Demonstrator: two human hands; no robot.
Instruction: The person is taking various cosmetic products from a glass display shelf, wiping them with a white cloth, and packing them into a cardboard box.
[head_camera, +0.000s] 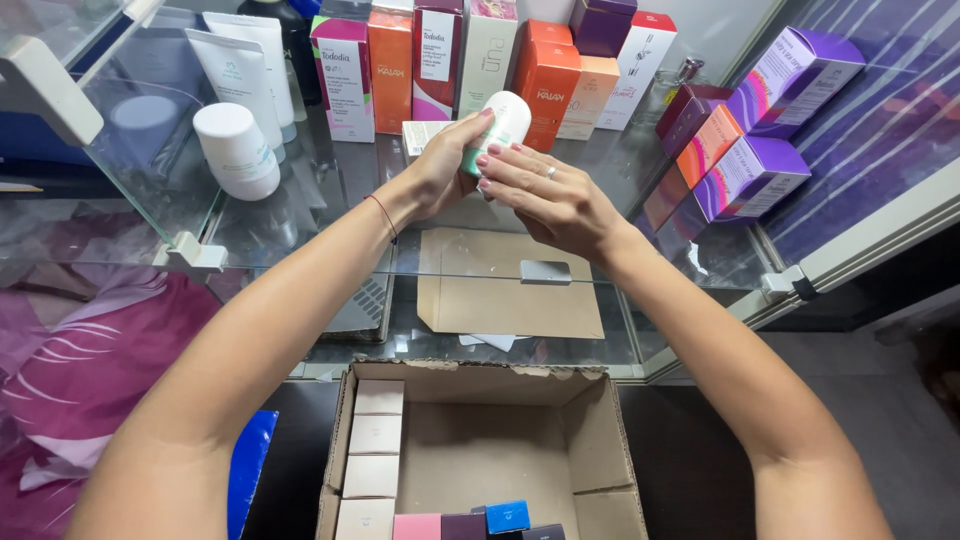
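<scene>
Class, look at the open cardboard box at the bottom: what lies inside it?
Inside the cardboard box: a column of beige cartons along its left wall, and pink, dark purple and blue small boxes along the near edge. The rest shows bare floor; the picture's edge cuts off anything nearer.

glass display shelf (300, 215) | dark floor (880, 430) | purple cloth (80, 360) (left, patterned)

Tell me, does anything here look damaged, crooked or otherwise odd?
Mostly tidy. The cardboard box below the glass shelf has a ragged, torn top edge. On the right, the purple and orange cartons lie tipped over, while the back row of cartons stands upright. Both hands, left hand and right hand, hold a white bottle.
</scene>
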